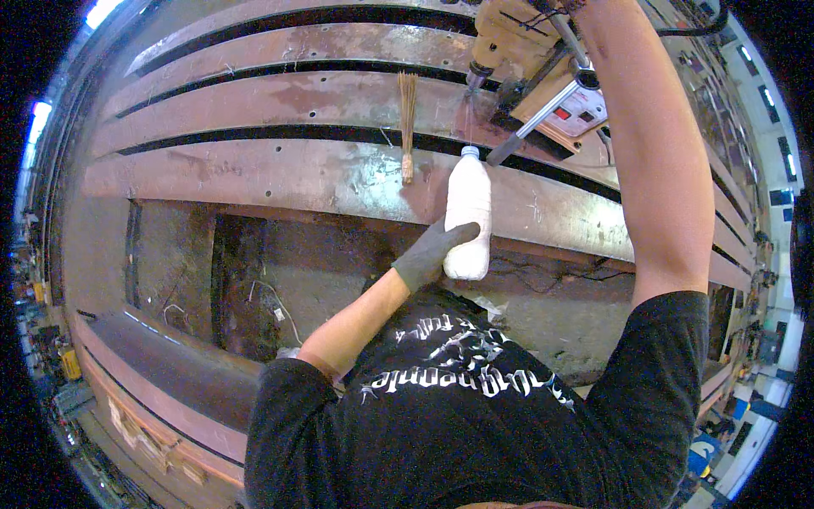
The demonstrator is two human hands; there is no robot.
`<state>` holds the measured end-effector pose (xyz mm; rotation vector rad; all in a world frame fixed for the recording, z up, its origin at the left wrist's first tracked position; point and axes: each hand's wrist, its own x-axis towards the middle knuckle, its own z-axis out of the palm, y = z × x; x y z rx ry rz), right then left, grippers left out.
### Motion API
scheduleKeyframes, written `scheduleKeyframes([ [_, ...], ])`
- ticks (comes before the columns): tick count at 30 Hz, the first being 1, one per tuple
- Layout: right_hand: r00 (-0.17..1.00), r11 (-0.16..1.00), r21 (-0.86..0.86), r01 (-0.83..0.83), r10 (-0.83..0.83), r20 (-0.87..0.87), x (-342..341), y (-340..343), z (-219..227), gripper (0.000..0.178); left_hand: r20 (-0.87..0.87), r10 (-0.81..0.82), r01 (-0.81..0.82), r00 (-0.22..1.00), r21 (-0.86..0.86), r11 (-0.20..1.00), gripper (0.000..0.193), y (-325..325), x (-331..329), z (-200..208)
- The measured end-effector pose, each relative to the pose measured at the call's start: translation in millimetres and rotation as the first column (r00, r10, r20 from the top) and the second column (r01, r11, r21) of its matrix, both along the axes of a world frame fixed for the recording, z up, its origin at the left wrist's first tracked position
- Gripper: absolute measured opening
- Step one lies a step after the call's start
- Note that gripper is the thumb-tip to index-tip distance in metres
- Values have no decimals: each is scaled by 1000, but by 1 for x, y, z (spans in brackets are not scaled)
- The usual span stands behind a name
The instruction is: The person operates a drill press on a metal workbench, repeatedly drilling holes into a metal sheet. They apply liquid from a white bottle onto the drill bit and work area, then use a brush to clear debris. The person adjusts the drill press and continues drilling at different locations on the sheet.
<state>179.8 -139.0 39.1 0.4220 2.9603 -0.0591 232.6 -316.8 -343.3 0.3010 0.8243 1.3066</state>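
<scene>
Lower left: over on your far side, pale wooden pieces (153,437) sit low down, with a long dark slab (170,352) just up and to the right of them.
Slotted bed: and there's the rusty steel bed (195,174), its long bars parted by dark slots and bowed by the lens, spanning the view ahead of you.
Brush: now the straw-coloured bristle brush (407,127), lying on the bars, bound end toward you, bristles pointing away.
Left hand: here's your gloved left hand (437,250), wrapped round the lower part of the bottle, thumb across its front, a firm clasp.
Bottle: and it's a white plastic bottle (469,204), just right of the brush, cap end away from you, seen over the near bar's edge; whether it touches the bar, you can't tell from here.
Machine: beyond the cap, a metal spindle (477,76) points at the bed; right of it, a tan machine body (526,106) with a red switch, a silver lever (543,114) slanting down, its dark grip near the cap.
Right arm: bare forearm (657,144) up past the machine, your right hand beyond the top edge; spread or closed, you can't tell.
</scene>
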Motion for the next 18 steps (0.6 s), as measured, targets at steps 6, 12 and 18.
scheduleKeyframes([
  [6, 999, 999, -39, -11, 12, 41, 0, 3, 3, 49, 21, 7, -6, 1000, -26, 1000, 58, -1, -1, -4],
  [12, 997, 999, 42, -34, 37, -66, 1, 0, -2, 47, -696, 231, -201, 680, 125, 972, 87, -1, -34, 7],
  [18, 998, 998, 52, -46, 48, -46, 6, 10, 0, 47, -857, 406, -379, 316, 278, 882, 89, -15, -91, 35],
])
